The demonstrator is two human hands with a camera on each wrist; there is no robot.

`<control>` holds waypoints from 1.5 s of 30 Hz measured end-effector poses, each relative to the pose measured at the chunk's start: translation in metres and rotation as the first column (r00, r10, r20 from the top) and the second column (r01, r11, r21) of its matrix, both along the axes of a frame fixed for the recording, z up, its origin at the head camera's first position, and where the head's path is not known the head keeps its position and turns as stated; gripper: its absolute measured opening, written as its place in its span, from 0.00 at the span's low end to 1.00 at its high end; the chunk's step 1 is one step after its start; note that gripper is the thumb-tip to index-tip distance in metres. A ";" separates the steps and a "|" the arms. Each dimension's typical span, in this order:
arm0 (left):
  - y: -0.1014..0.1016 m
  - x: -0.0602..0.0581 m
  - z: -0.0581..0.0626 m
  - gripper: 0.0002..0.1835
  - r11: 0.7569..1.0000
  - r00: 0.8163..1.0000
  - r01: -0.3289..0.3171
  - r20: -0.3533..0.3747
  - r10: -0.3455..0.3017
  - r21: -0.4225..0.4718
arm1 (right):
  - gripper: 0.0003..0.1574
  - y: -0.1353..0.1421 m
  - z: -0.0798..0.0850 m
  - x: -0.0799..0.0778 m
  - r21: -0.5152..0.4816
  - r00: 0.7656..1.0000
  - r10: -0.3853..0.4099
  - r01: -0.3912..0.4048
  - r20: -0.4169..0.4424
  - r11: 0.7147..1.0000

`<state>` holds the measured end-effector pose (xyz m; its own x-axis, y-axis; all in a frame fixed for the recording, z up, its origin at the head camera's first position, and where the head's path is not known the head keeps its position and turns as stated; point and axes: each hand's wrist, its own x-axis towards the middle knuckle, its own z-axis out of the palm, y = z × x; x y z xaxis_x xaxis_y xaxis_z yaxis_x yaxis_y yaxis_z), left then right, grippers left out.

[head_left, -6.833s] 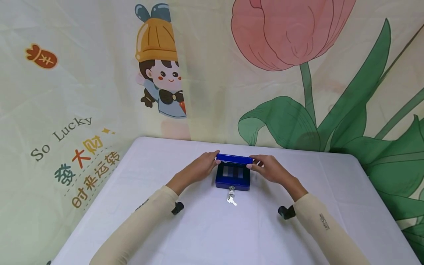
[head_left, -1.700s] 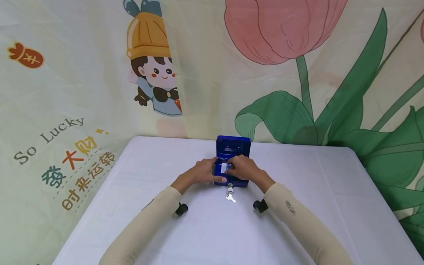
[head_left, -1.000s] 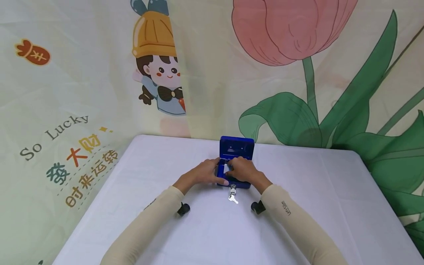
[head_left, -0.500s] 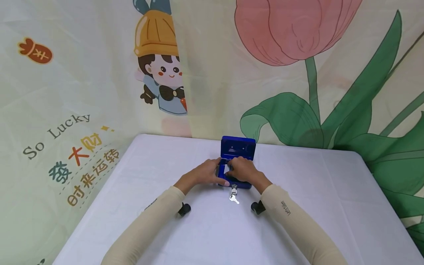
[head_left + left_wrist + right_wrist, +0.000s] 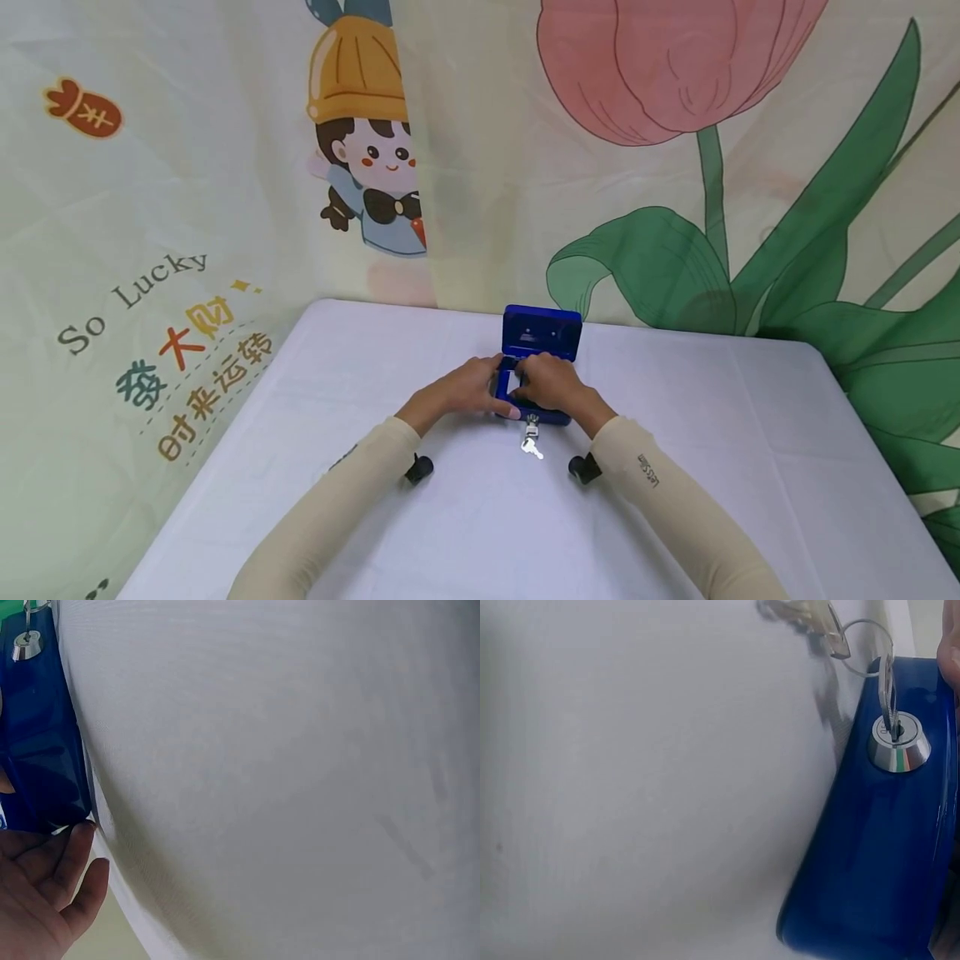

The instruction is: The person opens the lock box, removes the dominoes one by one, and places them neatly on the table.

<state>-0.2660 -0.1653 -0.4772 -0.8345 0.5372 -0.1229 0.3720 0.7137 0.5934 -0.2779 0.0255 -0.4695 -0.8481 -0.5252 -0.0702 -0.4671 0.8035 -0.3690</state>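
Note:
A blue cash box (image 5: pixel 542 333) stands on the table with its lid raised upright at the back. My left hand (image 5: pixel 468 387) grips the box's left side, thumb over the front rim. In the left wrist view, bent fingers touch the box's end. My right hand (image 5: pixel 553 383) reaches into the box with curled fingers; its fingertips are hidden, so what they touch cannot be told. Beside them a white flat piece (image 5: pixel 513 382) shows inside. One key (image 5: pixel 887 694) sits in the silver front lock (image 5: pixel 900 742), and a second key (image 5: pixel 532 448) hangs from its ring.
A white cloth covers the table (image 5: pixel 480 533), whose back edge meets a printed wall hanging (image 5: pixel 480 167) close behind the lid. Black wrist cameras (image 5: pixel 420 470) sit under both forearms.
Earlier both hands held the partly raised lid; now it stands upright, my left hand is at the box's side and my right hand inside. Over the last second the hands barely move.

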 end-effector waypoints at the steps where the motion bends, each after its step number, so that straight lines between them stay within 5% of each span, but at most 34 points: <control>1: 0.000 0.000 0.000 0.58 1.000 1.000 0.001 0.003 -0.001 -0.003 | 0.25 0.000 0.000 0.000 0.001 1.000 0.000 0.000 0.001 1.000; 45: 0.002 0.004 0.007 0.56 0.999 1.000 -0.027 0.014 0.027 -0.027 | 0.16 -0.014 0.002 0.004 -0.015 0.998 0.067 -0.067 0.000 0.998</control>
<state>-0.2615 -0.1630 -0.4707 -0.8468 0.5107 -0.1491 0.3438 0.7391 0.5793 -0.2742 0.0112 -0.4672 -0.8112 -0.5815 -0.0621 -0.5191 0.7649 -0.3813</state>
